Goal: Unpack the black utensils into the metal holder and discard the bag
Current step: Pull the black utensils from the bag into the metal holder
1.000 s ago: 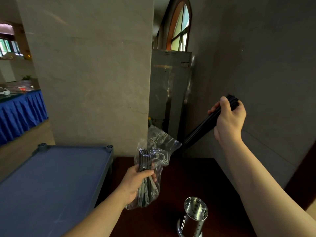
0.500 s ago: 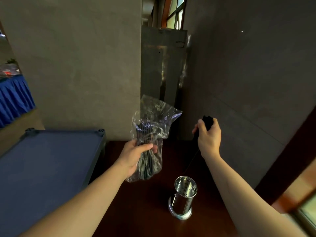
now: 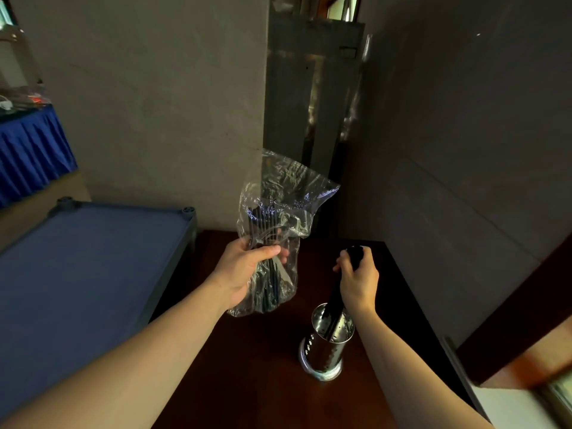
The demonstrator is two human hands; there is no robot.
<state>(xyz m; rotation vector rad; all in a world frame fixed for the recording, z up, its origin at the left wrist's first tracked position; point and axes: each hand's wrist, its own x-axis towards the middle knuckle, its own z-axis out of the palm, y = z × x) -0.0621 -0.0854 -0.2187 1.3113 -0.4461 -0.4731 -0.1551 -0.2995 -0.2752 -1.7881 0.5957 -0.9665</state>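
The dark bench [image 3: 263, 382] carries the metal holder [image 3: 327, 342]. Left grip [image 3: 244, 270] is closed around the clear bag [image 3: 278, 243] of remaining utensils. Right grip [image 3: 359, 280] clasps a black utensil bundle [image 3: 335, 300], its lower ends inside the holder directly below.

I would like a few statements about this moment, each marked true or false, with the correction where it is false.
1. The right hand lowers a black bundle into the metal holder. True.
2. The plastic bag is empty. False: black utensils remain inside it.
3. The left hand holds the bag in its grip. True.
4. The holder lies on its side. False: it stands upright on the dark table.
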